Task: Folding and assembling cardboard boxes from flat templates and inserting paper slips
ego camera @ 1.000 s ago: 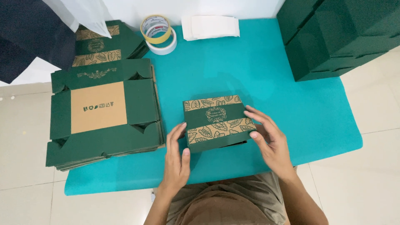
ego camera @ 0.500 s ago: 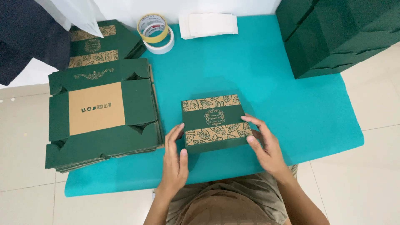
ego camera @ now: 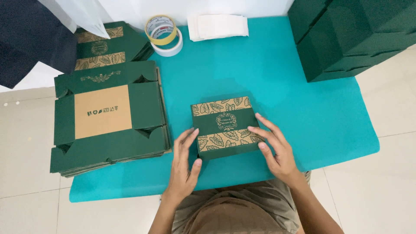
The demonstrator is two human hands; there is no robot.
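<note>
left hand point(ego camera: 184, 167) and right hand point(ego camera: 273, 147) low, fingers spread, palms facing inward

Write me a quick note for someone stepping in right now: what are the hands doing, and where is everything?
Left hand: open, fingertips on the near left corner of the closed green box.
Right hand: open, fingers resting on the box's right side and lid.
The box sits closed on the teal mat, in front of the person.
Done: a stack of finished boxes stands at the far right.
Left: a pile of flat boxes at the left, not yet folded. Tape rolls and white sheets lie at the far edge.
</note>
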